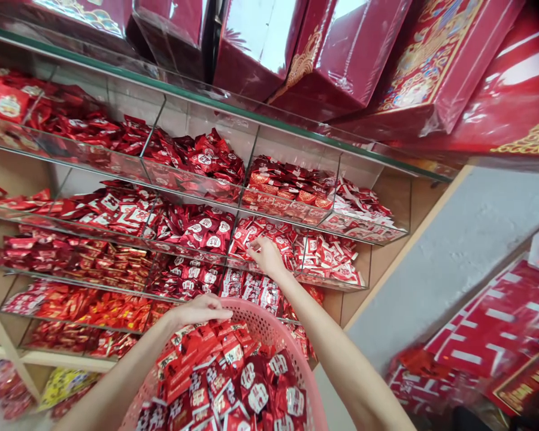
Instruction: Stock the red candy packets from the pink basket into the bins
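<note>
Red packets (pixel 256 374) lie heaped in the pink basket (pixel 278 329), many reaching close to its far rim, so the filling looks well advanced. Beyond the basket, tiers of clear-walled compartments (pixel 397 226) hold many more packets; how many are left to add cannot be told. The person's left arm runs up along the basket's left side, wrist bent inward, and the left hand (pixel 202 310) curls over the far-left rim, holding the basket with its fingers pointing right. The right arm stretches up from the basket's right side, and the right hand (pixel 267 256) is above and beyond the far rim, at a compartment of red-and-white packets (pixel 278 236). Its fingers bend narrowly toward them; whether they pinch one cannot be told.
</note>
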Motion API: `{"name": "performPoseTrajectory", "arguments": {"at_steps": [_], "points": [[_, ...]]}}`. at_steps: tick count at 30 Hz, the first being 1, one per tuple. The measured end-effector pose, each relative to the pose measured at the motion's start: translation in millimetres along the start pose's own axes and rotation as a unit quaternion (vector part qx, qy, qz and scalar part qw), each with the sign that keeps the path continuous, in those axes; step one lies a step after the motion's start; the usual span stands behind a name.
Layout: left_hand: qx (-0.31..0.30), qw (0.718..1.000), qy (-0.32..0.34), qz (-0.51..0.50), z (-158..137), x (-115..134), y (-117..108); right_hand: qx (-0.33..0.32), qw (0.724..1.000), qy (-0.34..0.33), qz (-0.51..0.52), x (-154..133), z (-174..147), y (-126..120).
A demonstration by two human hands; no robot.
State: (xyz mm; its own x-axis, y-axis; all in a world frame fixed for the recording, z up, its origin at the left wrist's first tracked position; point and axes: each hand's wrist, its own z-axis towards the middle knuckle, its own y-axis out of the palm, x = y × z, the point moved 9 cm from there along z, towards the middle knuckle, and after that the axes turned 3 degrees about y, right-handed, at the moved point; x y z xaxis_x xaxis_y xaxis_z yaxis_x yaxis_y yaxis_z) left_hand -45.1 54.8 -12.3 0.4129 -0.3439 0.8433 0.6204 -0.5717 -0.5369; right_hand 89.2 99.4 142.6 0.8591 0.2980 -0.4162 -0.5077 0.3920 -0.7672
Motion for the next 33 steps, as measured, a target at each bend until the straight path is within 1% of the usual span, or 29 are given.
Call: {"name": "performPoseTrajectory", "arguments": {"at_steps": [3,6,10,12,16,20,27,30,33], "points": [[0.004,1.000,-0.009,0.001,-1.8,-6.1,-2.6,-0.018,0.998,0.000,-0.056,-0.6,3.0,12.6],[0.009,1.000,-0.015,0.009,-3.2,-10.9,-5.6,-0.025,0.996,-0.001,-0.082,-1.5,3.2,18.2],[0.008,1.000,-0.014,0.008,-2.6,-12.5,-7.4,-0.019,0.996,-0.012,-0.085,-4.8,1.5,14.5],[0.006,1.000,-0.014,0.005,-1.6,-11.6,-7.3,-0.006,0.997,-0.023,-0.079,-6.5,0.1,9.4],[0.007,1.000,-0.015,0.003,-0.2,-7.3,-7.3,0.029,0.997,-0.046,-0.059,-7.6,-2.4,-1.9],[0.008,1.000,-0.025,0.000,0.4,-3.4,-6.7,0.048,0.997,-0.057,-0.035,-4.8,-3.8,-8.0],[0.007,1.000,-0.022,0.002,-1.0,4.8,-5.0,0.085,0.993,-0.062,0.061,3.0,-5.8,-17.8],[0.002,1.000,-0.020,-0.006,-1.7,5.0,-3.0,0.098,0.987,-0.060,0.112,7.1,-10.0,-24.9],[-0.001,1.000,-0.015,-0.015,-0.9,5.9,-0.4,0.110,0.982,-0.057,0.139,10.2,-17.0,-33.9]]}}
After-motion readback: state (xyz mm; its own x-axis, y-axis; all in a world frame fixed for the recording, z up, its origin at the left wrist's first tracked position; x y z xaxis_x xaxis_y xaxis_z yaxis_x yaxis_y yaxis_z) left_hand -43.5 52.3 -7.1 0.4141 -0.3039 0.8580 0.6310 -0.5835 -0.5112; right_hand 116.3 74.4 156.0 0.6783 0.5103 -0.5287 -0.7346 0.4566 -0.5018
